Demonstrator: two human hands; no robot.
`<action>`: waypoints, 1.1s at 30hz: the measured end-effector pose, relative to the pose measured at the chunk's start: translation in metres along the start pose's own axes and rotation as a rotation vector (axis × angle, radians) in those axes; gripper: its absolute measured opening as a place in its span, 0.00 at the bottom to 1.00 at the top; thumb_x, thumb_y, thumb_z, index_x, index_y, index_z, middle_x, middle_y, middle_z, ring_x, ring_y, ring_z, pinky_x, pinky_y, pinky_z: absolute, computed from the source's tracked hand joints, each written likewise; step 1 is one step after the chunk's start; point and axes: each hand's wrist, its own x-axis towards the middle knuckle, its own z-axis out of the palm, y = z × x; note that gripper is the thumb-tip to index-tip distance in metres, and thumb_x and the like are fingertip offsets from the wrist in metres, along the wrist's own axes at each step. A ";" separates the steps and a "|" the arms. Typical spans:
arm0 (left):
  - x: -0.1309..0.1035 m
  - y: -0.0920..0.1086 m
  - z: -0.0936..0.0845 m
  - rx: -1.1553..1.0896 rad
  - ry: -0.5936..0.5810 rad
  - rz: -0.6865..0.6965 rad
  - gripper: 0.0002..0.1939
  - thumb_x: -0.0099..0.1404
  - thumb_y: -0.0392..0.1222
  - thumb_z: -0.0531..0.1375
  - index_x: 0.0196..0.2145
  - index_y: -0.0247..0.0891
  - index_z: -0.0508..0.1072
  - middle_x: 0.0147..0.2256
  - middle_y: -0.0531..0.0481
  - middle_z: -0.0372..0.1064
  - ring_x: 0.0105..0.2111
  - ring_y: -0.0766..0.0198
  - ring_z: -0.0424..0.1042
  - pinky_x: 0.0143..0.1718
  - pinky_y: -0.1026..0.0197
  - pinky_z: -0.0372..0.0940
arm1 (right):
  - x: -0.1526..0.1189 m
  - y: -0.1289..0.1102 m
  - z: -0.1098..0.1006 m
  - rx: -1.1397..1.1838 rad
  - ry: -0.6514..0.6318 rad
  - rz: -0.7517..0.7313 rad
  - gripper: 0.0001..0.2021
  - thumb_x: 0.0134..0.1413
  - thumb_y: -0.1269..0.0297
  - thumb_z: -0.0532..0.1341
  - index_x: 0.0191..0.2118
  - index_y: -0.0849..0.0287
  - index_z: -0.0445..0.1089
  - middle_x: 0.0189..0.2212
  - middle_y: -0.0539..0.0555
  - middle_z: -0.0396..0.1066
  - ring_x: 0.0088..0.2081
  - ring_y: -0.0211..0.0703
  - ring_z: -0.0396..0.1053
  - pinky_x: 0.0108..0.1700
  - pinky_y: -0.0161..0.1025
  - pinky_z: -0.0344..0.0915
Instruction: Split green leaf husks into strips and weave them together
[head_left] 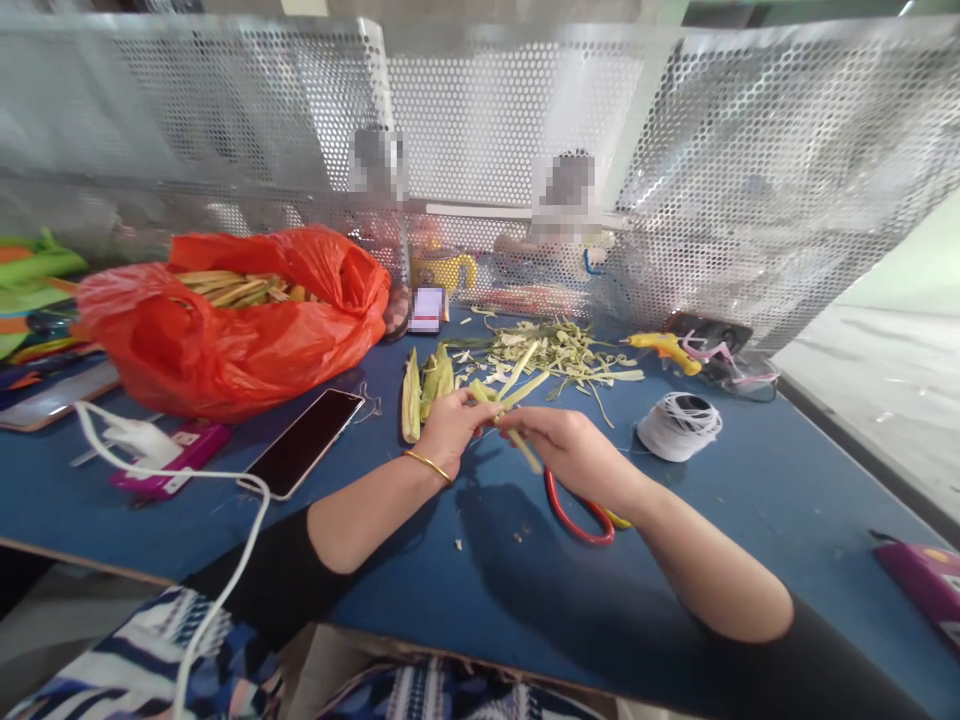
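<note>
Pale green plant strips (517,385), crossed over each other, are pinched between both hands above the blue table. My left hand (451,425), with a gold bangle at the wrist, has its fingers closed on the strips from the left. From the right, my right hand (559,440) holds the same strips with closed fingers. Two green husk pieces (437,380) lie just beyond my left hand. Behind the hands is a heap of green trimmings (555,350). Scissors with a red handle (577,515) lie partly under my right hand. A spool of white thread (680,427) stands to the right.
A red plastic bag (240,350) of dry strips fills the left. Near it lie a phone (306,443), a white cable (251,480) and a purple box (176,462). A yellow glue gun (666,350) is at the back right. A perforated metal screen (495,130) borders the table (750,530); people sit behind.
</note>
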 end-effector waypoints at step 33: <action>-0.003 0.011 -0.007 0.147 -0.344 -0.141 0.10 0.48 0.40 0.69 0.30 0.36 0.80 0.24 0.50 0.73 0.23 0.71 0.62 0.26 0.66 0.51 | 0.004 0.033 -0.048 0.529 -0.121 0.257 0.22 0.54 0.44 0.58 0.35 0.58 0.77 0.23 0.52 0.69 0.27 0.41 0.64 0.32 0.38 0.63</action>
